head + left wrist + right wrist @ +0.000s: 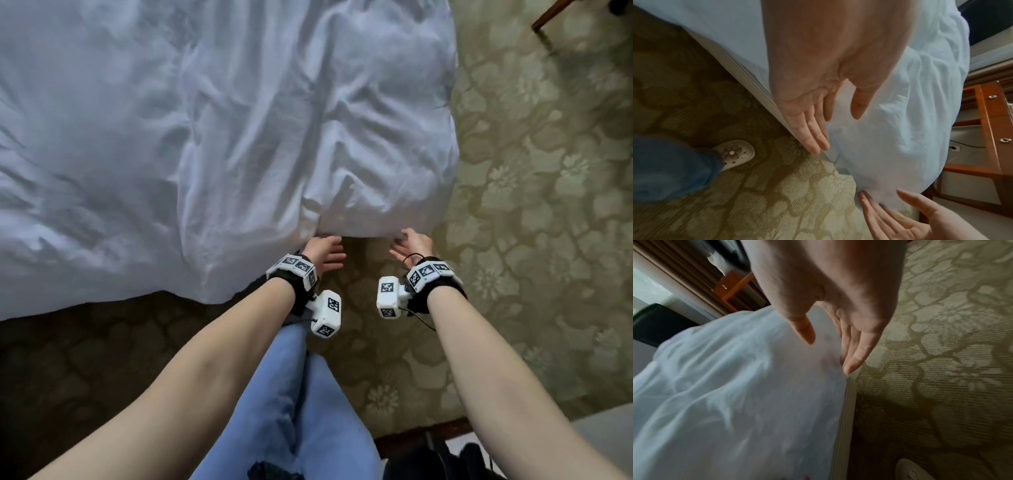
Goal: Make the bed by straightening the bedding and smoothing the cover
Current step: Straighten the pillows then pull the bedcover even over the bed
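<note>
A white, wrinkled duvet [212, 137] covers the bed and bulges over its near right corner. My left hand [325, 251] is at the lower edge of that bulge, fingers straight and spread, holding nothing. My right hand [409, 245] is a short way to the right at the same edge, fingers straight, fingertips touching the fabric. In the left wrist view the left hand [818, 129] lies along the duvet [910, 113] beside the mattress edge [748, 78], with the right hand [900, 217] below it. In the right wrist view the right hand [840, 345] has its fingertips on the duvet [725, 394].
Patterned green carpet [531, 205] lies right of the bed and under me. My jeans leg [291, 411] and a slipper [735, 152] stand close to the bed. A wooden dresser [986, 129] is beyond the corner. A dark wooden furniture leg [555, 15] shows top right.
</note>
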`<action>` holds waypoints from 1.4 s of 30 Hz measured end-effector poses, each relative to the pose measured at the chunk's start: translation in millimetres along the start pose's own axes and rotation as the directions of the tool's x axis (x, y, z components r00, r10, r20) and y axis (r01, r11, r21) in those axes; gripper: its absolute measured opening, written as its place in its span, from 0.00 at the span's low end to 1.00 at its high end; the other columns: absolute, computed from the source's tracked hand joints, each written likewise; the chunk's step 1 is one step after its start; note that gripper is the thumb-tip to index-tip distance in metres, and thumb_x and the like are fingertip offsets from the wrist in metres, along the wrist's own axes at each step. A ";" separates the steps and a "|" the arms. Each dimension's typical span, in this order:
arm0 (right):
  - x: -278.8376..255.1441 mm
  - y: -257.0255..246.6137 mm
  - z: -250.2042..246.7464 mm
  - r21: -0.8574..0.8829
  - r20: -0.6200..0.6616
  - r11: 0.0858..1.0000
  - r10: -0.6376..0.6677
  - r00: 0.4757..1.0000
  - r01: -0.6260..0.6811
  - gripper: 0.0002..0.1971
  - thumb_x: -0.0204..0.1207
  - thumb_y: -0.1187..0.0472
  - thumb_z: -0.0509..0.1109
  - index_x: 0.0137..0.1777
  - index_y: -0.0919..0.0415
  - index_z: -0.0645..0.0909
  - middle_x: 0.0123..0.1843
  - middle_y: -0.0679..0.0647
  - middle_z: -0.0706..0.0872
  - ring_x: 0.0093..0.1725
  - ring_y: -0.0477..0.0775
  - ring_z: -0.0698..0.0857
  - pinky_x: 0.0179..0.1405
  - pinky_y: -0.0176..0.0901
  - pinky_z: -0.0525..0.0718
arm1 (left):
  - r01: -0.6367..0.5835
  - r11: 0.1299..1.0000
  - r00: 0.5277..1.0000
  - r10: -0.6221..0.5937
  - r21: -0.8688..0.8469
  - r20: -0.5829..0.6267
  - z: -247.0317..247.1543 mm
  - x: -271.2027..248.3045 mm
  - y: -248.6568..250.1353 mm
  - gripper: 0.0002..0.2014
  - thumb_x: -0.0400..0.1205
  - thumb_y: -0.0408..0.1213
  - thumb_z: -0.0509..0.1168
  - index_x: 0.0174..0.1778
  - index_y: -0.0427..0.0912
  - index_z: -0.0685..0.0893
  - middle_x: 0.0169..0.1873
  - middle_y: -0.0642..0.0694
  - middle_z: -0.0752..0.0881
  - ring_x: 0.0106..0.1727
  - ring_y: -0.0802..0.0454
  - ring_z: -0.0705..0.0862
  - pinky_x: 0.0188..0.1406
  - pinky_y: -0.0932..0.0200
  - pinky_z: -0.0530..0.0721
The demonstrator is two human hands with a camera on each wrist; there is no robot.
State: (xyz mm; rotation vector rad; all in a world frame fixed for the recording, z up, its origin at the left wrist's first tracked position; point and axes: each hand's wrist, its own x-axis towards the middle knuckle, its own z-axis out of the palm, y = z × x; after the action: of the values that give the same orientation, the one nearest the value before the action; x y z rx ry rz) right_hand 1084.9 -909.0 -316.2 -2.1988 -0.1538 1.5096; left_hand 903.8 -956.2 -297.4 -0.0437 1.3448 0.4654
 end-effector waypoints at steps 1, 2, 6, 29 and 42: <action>11.4 -5.2 0.8 0.030 -0.013 0.999 -0.009 1.000 0.010 0.21 0.78 0.62 0.67 0.69 0.65 0.69 0.73 0.66 0.75 0.64 0.65 0.82 0.32 0.46 0.86 | -0.003 1.000 1.000 0.003 -0.022 -0.009 3.4 9.0 3.6 0.20 0.86 0.34 0.57 0.74 0.32 0.69 0.69 0.34 0.77 0.54 0.43 0.82 0.51 0.49 0.83; 21.3 -10.6 1.3 0.043 -0.034 0.999 -0.021 0.999 0.023 0.29 0.75 0.59 0.72 0.73 0.64 0.65 0.73 0.64 0.75 0.65 0.65 0.81 0.33 0.48 0.87 | 0.001 0.999 1.000 -0.002 -0.039 -0.027 6.7 16.7 6.9 0.20 0.86 0.34 0.58 0.73 0.32 0.69 0.65 0.34 0.78 0.47 0.46 0.83 0.47 0.51 0.83; 39.8 -25.3 -7.1 0.119 -0.101 0.993 0.033 0.994 -0.021 0.60 0.41 0.45 0.89 0.73 0.65 0.64 0.70 0.62 0.76 0.62 0.62 0.83 0.53 0.61 0.88 | 0.016 0.998 0.992 -0.023 -0.054 -0.124 9.9 38.5 9.0 0.21 0.84 0.37 0.62 0.72 0.32 0.73 0.56 0.40 0.78 0.42 0.49 0.81 0.38 0.56 0.81; 17.1 -244.3 -129.9 -0.528 0.507 0.835 0.162 0.847 0.156 0.21 0.70 0.51 0.77 0.61 0.57 0.82 0.55 0.56 0.88 0.54 0.58 0.88 0.59 0.55 0.85 | -0.167 0.621 0.986 0.112 -0.766 -0.125 206.0 -44.3 79.5 0.15 0.87 0.43 0.57 0.48 0.35 0.82 0.30 0.37 0.91 0.29 0.43 0.90 0.20 0.55 0.86; -58.5 -254.3 -153.8 -0.318 0.721 0.702 -0.257 0.643 0.637 0.08 0.66 0.72 0.78 0.46 0.69 0.86 0.42 0.56 0.87 0.37 0.51 0.85 0.44 0.42 0.83 | -0.454 0.492 0.884 0.145 -0.743 -0.444 274.9 -144.9 22.3 0.14 0.85 0.41 0.61 0.42 0.35 0.86 0.25 0.41 0.90 0.26 0.47 0.90 0.23 0.58 0.86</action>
State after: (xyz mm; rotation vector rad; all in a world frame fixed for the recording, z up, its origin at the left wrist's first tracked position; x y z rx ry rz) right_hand 1243.7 -752.0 -111.6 -1.6516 -1.4538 1.9640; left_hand 1129.2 -898.4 -90.3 -0.7290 1.3332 1.4619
